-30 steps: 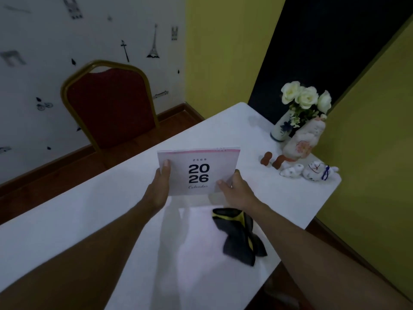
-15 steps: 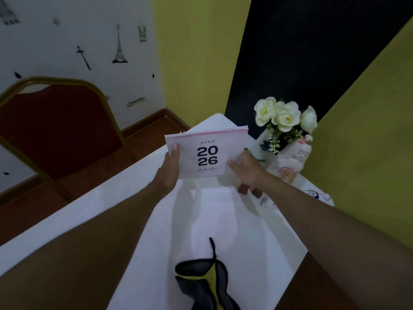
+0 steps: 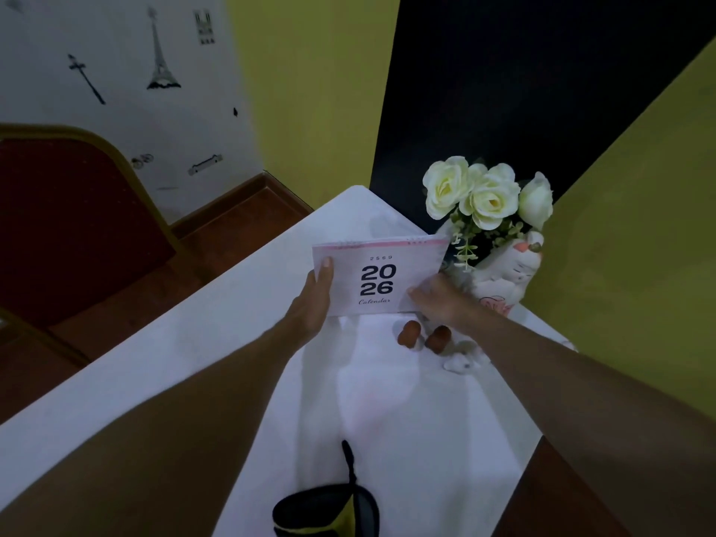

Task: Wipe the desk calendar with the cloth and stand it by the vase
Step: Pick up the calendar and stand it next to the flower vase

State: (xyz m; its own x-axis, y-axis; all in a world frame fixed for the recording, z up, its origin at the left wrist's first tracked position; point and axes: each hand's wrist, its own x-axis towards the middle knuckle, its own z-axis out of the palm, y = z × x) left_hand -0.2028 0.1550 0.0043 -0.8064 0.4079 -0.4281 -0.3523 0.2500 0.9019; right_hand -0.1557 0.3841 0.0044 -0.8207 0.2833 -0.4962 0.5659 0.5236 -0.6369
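Left hand [image 3: 314, 300] and right hand [image 3: 438, 300] each grip one side edge of the upright desk calendar [image 3: 377, 279], just beside the flower vase [image 3: 449, 236]; cloth [image 3: 329, 509] lies apart.

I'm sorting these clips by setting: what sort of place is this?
Probably a decorated room in a home or small office: a white table with a flower vase, a red padded chair, and landmark wall stickers.
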